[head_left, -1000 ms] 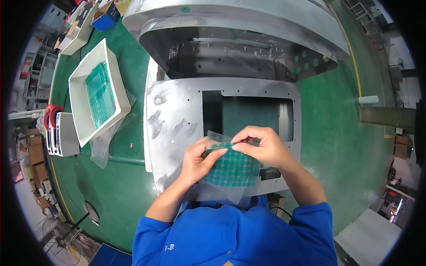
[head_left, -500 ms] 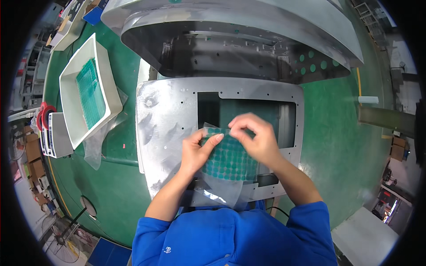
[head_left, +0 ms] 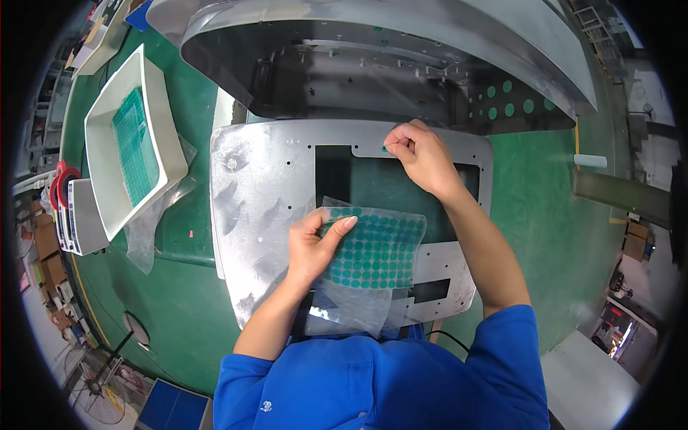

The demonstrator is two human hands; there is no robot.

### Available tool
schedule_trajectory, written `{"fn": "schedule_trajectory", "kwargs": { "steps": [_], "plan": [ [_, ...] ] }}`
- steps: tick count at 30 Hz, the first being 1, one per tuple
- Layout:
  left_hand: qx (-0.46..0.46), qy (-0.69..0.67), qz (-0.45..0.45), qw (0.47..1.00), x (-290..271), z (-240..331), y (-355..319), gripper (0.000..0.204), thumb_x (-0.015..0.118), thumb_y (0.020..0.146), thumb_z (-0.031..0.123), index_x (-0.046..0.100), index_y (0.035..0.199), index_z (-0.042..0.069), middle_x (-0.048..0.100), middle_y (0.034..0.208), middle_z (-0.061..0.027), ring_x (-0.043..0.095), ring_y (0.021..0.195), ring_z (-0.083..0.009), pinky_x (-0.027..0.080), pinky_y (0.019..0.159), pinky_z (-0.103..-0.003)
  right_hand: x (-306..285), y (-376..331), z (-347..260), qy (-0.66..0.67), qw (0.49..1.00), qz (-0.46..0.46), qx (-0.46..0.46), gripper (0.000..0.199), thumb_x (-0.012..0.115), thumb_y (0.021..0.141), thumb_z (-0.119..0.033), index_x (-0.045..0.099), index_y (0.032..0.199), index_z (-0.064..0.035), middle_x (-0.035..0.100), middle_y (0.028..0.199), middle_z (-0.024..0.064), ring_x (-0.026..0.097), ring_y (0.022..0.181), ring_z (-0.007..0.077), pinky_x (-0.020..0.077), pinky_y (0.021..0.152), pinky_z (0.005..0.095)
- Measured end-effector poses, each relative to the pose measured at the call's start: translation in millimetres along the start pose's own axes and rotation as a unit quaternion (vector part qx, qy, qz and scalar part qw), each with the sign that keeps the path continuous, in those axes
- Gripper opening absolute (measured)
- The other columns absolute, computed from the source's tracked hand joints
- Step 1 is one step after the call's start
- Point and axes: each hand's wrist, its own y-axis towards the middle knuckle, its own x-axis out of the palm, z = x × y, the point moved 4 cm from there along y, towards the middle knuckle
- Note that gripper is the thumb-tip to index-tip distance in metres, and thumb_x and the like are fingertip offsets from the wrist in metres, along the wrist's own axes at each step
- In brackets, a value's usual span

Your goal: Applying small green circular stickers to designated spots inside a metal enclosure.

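Observation:
My left hand pinches the upper left corner of a clear sheet of green round stickers, thumb on top. The sheet hangs over the lower part of a flat grey metal panel with a large cutout. Beyond the cutout, my right hand is closed in a pinch, with a small green round sticker at its fingertips. That sticker is at the panel's far strip, where small holes run along the edge. Whether it touches the metal I cannot tell.
A large curved metal housing stands behind the panel, with several green dots on its inner wall. To the left, a white bin holds more green sticker sheets. Red-handled scissors stand beside it. A fan is at lower left.
My right hand has left the sticker sheet and moved up and away to the panel's far strip, with a green sticker at its fingertips. My left hand still holds the sheet.

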Motion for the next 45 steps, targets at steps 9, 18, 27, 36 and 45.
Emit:
{"fn": "schedule_trajectory", "kwargs": {
  "steps": [9, 18, 27, 36, 45],
  "plan": [
    [0.001, 0.003, 0.003, 1.0, 0, 2, 0, 0.016, 0.066, 0.075, 0.015, 0.061, 0.07, 0.0, 0.051, 0.058, 0.0024, 0.041, 0.054, -0.0029, 0.033, 0.047, -0.019, 1, 1, -1, -0.028, 0.999, -0.003, 0.031, 0.006, 0.058, 0.073, -0.015, 0.06, 0.074, -0.0094, 0.054, 0.076, 0.0031, 0.054, 0.073, 0.0208, 0.0424, 0.066, 0.033],
    [0.008, 0.015, 0.008, 1.0, -2, 1, -1, 0.016, 0.067, 0.074, 0.014, 0.06, 0.069, 0.001, 0.05, 0.056, 0.0032, 0.04, 0.053, -0.0027, 0.032, 0.046, -0.019, -1, 6, 2, 0.023, 0.999, -0.018, 0.028, 0.016, 0.066, 0.065, -0.016, 0.058, 0.079, -0.0103, 0.049, 0.065, 0.0016, 0.05, 0.06, 0.0175, 0.041, 0.058, 0.0312],
    [0.08, 0.056, -0.034, 0.995, -10, 30, -34, 0.01, 0.069, 0.071, 0.01, 0.063, 0.072, 0.002, 0.047, 0.054, 0.001, 0.038, 0.05, -0.0044, 0.027, 0.043, -0.021, -5, -58, -53, 0.288, 0.935, -0.205, -0.027, 0.018, 0.066, 0.072, -0.016, 0.062, 0.083, -0.0031, 0.06, 0.077, 0.0037, 0.055, 0.069, 0.0099, 0.043, 0.061, 0.023],
    [0.136, 0.027, -0.133, 0.981, 33, 29, -58, 0.008, 0.064, 0.074, 0.007, 0.062, 0.072, 0.0, 0.048, 0.056, -0.0017, 0.042, 0.05, -0.0067, 0.029, 0.043, -0.022, -19, -149, -36, 0.305, 0.947, -0.1, 0.019, 0.009, 0.062, 0.072, -0.005, 0.061, 0.081, -0.0031, 0.059, 0.074, 0.003, 0.054, 0.063, 0.0089, 0.041, 0.056, 0.0218],
    [0.098, 0.09, -0.137, 0.982, 71, 21, -54, 0.017, 0.064, 0.075, 0.011, 0.059, 0.066, -0.002, 0.047, 0.053, -0.0006, 0.039, 0.049, -0.0055, 0.028, 0.043, -0.021, -37, -190, -20, 0.136, 0.973, 0.168, -0.077, 0.007, 0.059, 0.073, -0.003, 0.056, 0.079, -0.0025, 0.058, 0.078, 0.0056, 0.055, 0.073, 0.0153, 0.0436, 0.066, 0.0259]
  ]
}}
